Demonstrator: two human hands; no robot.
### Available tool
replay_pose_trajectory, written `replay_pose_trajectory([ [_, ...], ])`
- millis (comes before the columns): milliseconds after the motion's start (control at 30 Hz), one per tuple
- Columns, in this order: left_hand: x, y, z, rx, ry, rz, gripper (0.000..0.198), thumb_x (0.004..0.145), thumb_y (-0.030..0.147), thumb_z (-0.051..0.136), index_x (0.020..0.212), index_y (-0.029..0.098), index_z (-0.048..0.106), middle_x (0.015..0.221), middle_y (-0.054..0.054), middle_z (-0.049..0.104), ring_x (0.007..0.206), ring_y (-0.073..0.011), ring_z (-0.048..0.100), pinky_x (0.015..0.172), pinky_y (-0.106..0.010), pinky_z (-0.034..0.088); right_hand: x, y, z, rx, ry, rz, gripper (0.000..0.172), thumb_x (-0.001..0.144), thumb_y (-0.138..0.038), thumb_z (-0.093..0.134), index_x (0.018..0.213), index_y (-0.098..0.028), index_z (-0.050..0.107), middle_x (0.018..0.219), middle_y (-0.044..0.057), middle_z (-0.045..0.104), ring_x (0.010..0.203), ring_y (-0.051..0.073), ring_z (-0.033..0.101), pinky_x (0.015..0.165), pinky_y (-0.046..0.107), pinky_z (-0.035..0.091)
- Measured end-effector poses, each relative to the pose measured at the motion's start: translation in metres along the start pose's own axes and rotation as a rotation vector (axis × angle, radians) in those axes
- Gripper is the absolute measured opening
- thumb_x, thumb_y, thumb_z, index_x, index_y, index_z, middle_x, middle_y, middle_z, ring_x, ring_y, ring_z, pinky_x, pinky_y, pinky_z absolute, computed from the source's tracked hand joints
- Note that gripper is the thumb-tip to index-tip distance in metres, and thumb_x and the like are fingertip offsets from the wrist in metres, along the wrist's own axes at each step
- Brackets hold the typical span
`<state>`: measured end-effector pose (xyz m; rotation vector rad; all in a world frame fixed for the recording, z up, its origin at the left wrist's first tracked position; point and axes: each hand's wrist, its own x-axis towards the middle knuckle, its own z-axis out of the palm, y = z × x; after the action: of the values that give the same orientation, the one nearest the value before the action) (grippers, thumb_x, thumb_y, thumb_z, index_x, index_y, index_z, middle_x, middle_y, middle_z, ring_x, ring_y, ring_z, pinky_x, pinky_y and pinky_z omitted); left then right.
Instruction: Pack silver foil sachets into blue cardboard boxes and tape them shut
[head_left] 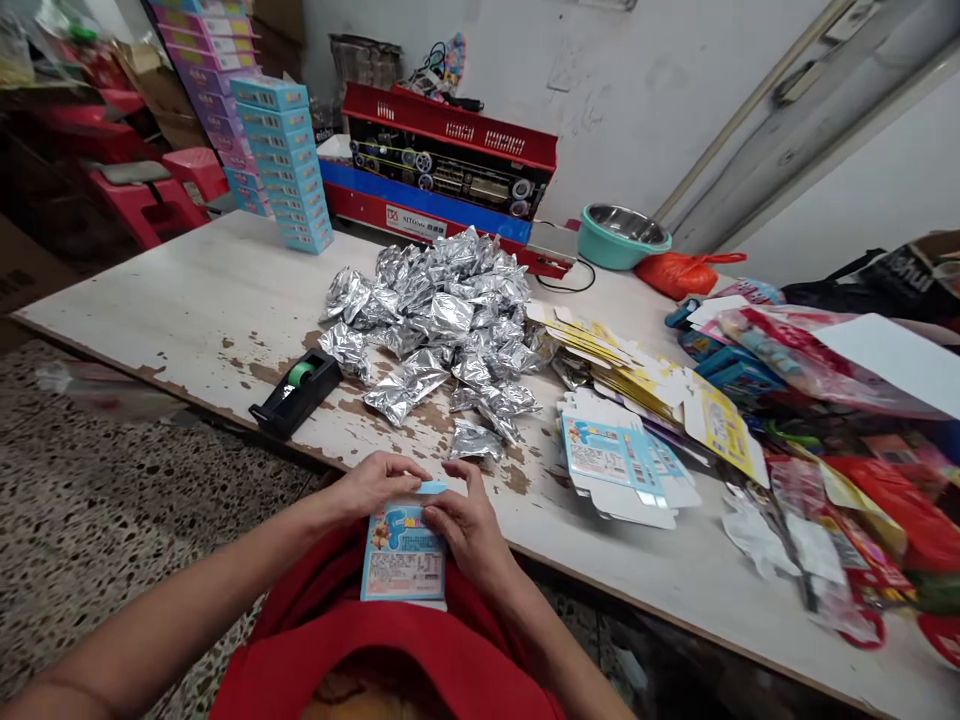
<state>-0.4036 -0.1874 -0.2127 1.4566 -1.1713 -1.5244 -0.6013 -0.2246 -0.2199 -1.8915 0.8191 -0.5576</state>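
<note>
A light blue printed box (405, 560) rests upright against my red clothing, just below the table's front edge. My left hand (379, 487) grips its upper left edge, fingers bent over the top flap. On the upper right side my right hand (466, 515) holds the same box, thumb on its front face and index finger raised near the flap. Beyond my hands lies a heap of silver foil packets (450, 315). To the left sits a black tape dispenser (296, 392) with a green roll. Flattened blue cartons (622, 455) lie to the right.
Flattened yellow cartons (652, 375) lie behind the blue ones. Scissors, bags and wrappers (847, 510) crowd the right side. A red machine (450, 170), a teal basin (619, 240) and stacked blue boxes (285, 165) stand at the back.
</note>
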Motion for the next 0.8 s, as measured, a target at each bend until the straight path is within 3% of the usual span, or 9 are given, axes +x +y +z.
replay_pose_trajectory([
  [100,-0.001,0.001,-0.011,0.092,-0.228,-0.005,0.029,0.077,0.035,0.061,0.091,0.015,0.076,0.079,-0.004,0.071,0.068,-0.0163,0.059,0.059,-0.022,0.041,0.004,0.004,0.001,0.154,-0.046,0.063,0.012,0.082,-0.03,0.063,0.083,-0.023,0.073,0.148,0.006,0.03,0.127,0.026,0.043,0.103,0.042,0.039],
  [167,-0.006,-0.005,-0.012,0.111,-0.261,0.007,0.031,0.08,0.038,0.059,0.092,0.015,0.076,0.081,-0.004,0.071,0.071,-0.0168,0.06,0.06,-0.022,0.042,0.007,0.008,0.003,0.24,-0.012,0.123,0.017,0.079,-0.033,0.066,0.091,-0.024,0.073,0.149,0.008,0.034,0.124,0.026,0.049,0.099,0.042,0.043],
  [267,-0.023,-0.03,0.002,-0.048,0.074,0.006,0.038,0.081,0.042,0.059,0.105,0.015,0.071,0.095,-0.006,0.071,0.081,-0.0196,0.063,0.067,-0.025,0.047,0.007,0.012,0.008,0.22,0.06,0.211,0.018,0.079,-0.036,0.066,0.083,-0.021,0.074,0.127,0.012,0.059,0.12,0.027,0.053,0.101,0.044,0.041],
  [367,-0.045,-0.058,0.029,-0.193,0.462,-0.016,0.036,0.078,0.043,0.063,0.103,0.016,0.068,0.11,-0.007,0.068,0.092,-0.0216,0.063,0.077,-0.029,0.051,0.006,0.013,0.02,0.233,0.09,0.256,0.026,0.081,-0.041,0.063,0.071,-0.018,0.069,0.121,0.014,0.063,0.116,0.028,0.056,0.1,0.044,0.04],
  [500,-0.063,-0.06,0.038,-0.143,0.529,0.057,0.026,0.082,0.041,0.059,0.09,0.019,0.071,0.107,-0.005,0.07,0.099,-0.0207,0.063,0.087,-0.029,0.049,0.014,0.006,0.038,0.448,0.006,0.332,0.033,0.075,-0.048,0.068,0.085,-0.018,0.06,0.111,0.013,0.066,0.088,0.024,0.066,0.076,0.037,0.052],
  [600,-0.067,-0.044,-0.005,-0.06,0.638,0.127,0.027,0.084,0.04,0.058,0.1,0.021,0.069,0.105,-0.004,0.069,0.097,-0.0189,0.062,0.088,-0.028,0.048,0.037,-0.009,0.039,0.492,-0.062,0.392,0.047,0.066,-0.049,0.076,0.096,-0.019,0.054,0.071,0.001,0.066,0.062,0.019,0.062,0.057,0.029,0.049],
  [700,-0.076,-0.032,-0.079,0.207,1.057,0.125,0.037,0.084,0.045,0.053,0.106,0.018,0.065,0.111,-0.009,0.063,0.103,-0.0225,0.056,0.093,-0.034,0.043,0.068,-0.027,0.036,0.314,-0.071,0.29,0.052,0.064,-0.047,0.076,0.104,-0.017,0.06,0.072,0.001,0.064,0.064,0.018,0.061,0.058,0.028,0.049],
  [733,-0.079,-0.031,-0.104,0.265,1.104,0.072,0.04,0.081,0.047,0.055,0.104,0.015,0.064,0.109,-0.01,0.062,0.103,-0.0246,0.055,0.093,-0.037,0.042,0.08,-0.031,0.038,0.245,-0.11,0.229,0.054,0.064,-0.046,0.077,0.108,-0.018,0.062,0.074,0.001,0.064,0.066,0.018,0.06,0.06,0.029,0.049],
  [800,-0.083,-0.031,-0.145,0.257,0.975,0.002,0.041,0.075,0.047,0.058,0.097,0.014,0.065,0.1,-0.01,0.064,0.095,-0.0243,0.057,0.086,-0.035,0.044,0.101,-0.039,0.051,0.152,-0.242,0.122,0.061,0.062,-0.044,0.079,0.116,-0.021,0.064,0.073,0.0,0.064,0.064,0.016,0.057,0.06,0.027,0.047],
])
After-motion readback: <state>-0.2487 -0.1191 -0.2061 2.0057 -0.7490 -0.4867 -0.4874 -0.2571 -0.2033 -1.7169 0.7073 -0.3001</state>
